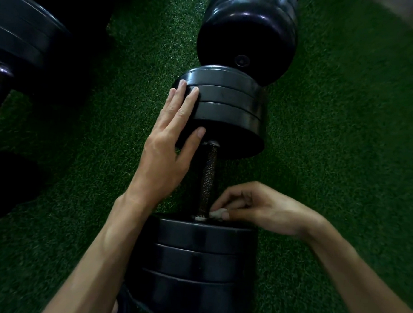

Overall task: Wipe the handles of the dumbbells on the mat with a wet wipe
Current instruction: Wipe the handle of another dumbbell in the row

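A black dumbbell lies lengthwise on the green turf mat (345, 139), with stacked plates at its far end (227, 109) and near end (195, 256). Its knurled metal handle (208, 175) runs between them. My left hand (168, 140) rests flat with straight fingers against the left side of the far plates. My right hand (258, 207) pinches a small crumpled grey wet wipe (216, 213) and presses it to the handle's near end, right by the near plates.
A second black dumbbell (248, 31) lies just beyond the far plates. More black weight plates (23, 34) sit at the upper left, and a dark shape (5, 186) lies at the left edge. Open turf stretches to the right.
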Tool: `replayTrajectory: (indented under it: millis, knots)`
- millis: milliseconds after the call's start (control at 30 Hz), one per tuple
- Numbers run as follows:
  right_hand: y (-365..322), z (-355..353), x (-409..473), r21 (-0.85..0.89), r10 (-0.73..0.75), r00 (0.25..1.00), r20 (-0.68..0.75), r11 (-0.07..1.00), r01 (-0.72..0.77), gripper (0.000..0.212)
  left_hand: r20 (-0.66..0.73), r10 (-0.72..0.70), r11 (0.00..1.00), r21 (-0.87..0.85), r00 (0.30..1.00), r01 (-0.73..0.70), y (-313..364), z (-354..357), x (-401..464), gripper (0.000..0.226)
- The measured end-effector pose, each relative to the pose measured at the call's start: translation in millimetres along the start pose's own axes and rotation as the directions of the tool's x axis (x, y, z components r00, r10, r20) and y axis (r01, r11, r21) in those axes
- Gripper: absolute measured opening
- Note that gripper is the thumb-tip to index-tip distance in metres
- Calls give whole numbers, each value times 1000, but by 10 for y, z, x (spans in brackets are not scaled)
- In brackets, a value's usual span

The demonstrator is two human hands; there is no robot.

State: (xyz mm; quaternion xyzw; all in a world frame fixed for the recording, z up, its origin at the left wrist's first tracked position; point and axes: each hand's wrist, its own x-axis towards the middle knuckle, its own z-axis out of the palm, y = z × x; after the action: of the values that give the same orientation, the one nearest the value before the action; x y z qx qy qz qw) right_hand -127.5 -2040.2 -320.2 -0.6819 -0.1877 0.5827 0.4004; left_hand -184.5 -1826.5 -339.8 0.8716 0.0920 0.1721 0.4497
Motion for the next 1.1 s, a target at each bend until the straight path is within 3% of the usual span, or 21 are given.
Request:
replayTrajectory:
  millis: [233, 400, 700, 933, 1033, 1100]
  knots:
    - [-159, -92, -80, -29, -36, 998, 53, 999, 37, 12, 1, 4, 1000, 4, 1000, -4, 1, 9, -1, 57]
    - [-123, -77, 13, -178, -48, 988, -144, 984, 21, 10, 0, 1, 1000, 0, 1000, -1, -3, 6, -4, 57]
    - [-162, -28, -42, -99, -24, 1000, 2, 995, 24, 4, 2, -3, 1000, -1, 1000, 3, 9, 5, -5, 58]
    - [-347, 71, 25, -204, -228, 946, -228, 962, 183, 8, 2, 11, 1000, -5, 1000, -11, 43, -86, -19, 57]
    - [-362, 72, 23, -254, -301, 915, -270, 938, 234, 9, -100, 105, 993, 57, 989, -99, 88, -264, -97, 39]
    - [-365, 66, 19, -267, -348, 891, -293, 924, 273, 8, -35, 74, 997, -10, 997, -74, 111, -379, -146, 24]
